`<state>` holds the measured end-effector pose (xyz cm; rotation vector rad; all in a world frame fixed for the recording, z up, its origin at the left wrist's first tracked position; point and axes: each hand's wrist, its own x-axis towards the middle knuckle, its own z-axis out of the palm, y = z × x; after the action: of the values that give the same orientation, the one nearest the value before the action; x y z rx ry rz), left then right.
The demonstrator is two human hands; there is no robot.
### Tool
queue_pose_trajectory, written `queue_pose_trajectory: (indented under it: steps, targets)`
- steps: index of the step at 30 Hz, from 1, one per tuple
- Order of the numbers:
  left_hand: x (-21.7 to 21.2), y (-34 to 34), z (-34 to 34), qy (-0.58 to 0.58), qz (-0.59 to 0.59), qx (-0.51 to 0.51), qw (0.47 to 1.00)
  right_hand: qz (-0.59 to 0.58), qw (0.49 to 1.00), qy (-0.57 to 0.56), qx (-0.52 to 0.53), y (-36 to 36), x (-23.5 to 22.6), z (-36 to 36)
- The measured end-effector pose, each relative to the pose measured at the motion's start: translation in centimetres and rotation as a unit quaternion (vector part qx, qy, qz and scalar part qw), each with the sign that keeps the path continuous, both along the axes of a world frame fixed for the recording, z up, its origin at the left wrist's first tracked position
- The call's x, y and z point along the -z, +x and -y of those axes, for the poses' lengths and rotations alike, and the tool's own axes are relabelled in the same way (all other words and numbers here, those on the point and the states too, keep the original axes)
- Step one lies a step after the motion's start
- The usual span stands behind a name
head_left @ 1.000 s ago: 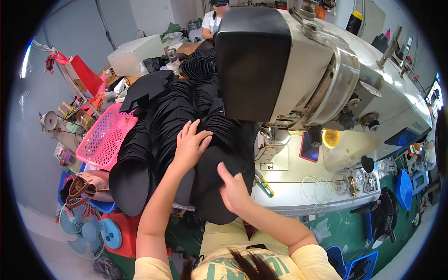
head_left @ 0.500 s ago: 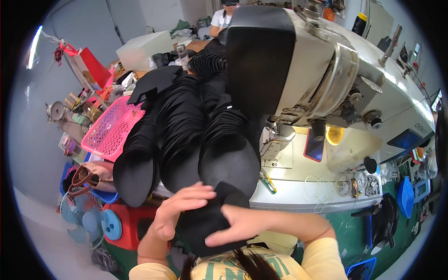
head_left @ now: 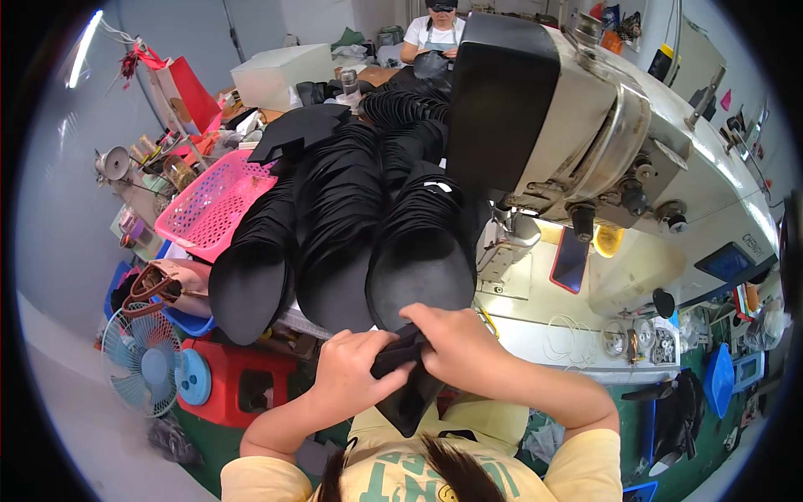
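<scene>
In front of my body, a folded black fabric piece (head_left: 409, 403) hangs between both hands, its lower end tapering to a point. My left hand (head_left: 351, 370) pinches its left side, thumb and fingers closed on the cloth. Opposite it, my right hand (head_left: 462, 350) grips the right side and upper edge. Just beyond my fingers lies a row of overlapping black oval pieces (head_left: 420, 280). Two more such rows, a middle one (head_left: 336, 289) and a left one (head_left: 249, 291), run away from me beside it.
A large sewing machine (head_left: 703, 192) fills the right, with a phone (head_left: 570, 261) on its pale bed. Left are a pink basket (head_left: 201, 219), a fan (head_left: 153, 366) and a red stool (head_left: 201, 393). Across the table sits another person (head_left: 435, 35), holding something dark.
The black piece was spread flatter under loosely open hands; now it is folded and gripped by both. The view has shifted slightly, showing more of the other person.
</scene>
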<state>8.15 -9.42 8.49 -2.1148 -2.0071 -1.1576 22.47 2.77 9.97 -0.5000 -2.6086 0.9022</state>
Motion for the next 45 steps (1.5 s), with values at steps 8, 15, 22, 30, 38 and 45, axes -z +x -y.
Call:
queue_pose_trajectory:
  steps: [8,15,22,30,38,45]
  targets:
    - [0.1,-2.4,2.0,0.025,0.102,-0.021,0.994,-0.073,0.994,-0.071,-0.038,-0.5,2.4,-1.1]
    - [0.9,-5.3,4.1,-0.1,0.195,-0.015,0.976,-0.184,0.969,-0.163,-0.008,-1.5,3.0,-0.6]
    - [2.4,-7.9,5.9,-0.066,0.291,-0.059,0.952,-0.118,0.992,-0.034,-0.031,-2.6,4.1,-1.2]
    - [2.8,-8.0,4.9,0.064,0.239,-0.199,0.948,-0.3,0.951,0.053,0.057,-6.1,4.7,-0.8]
    - [3.2,-9.4,3.5,0.029,0.324,-0.14,0.935,-0.254,0.96,-0.083,0.08,-6.6,5.7,-3.0]
    - [5.8,-12.2,3.0,0.055,0.448,-0.176,0.875,-0.128,0.964,-0.225,0.068,-7.3,5.1,-4.1]
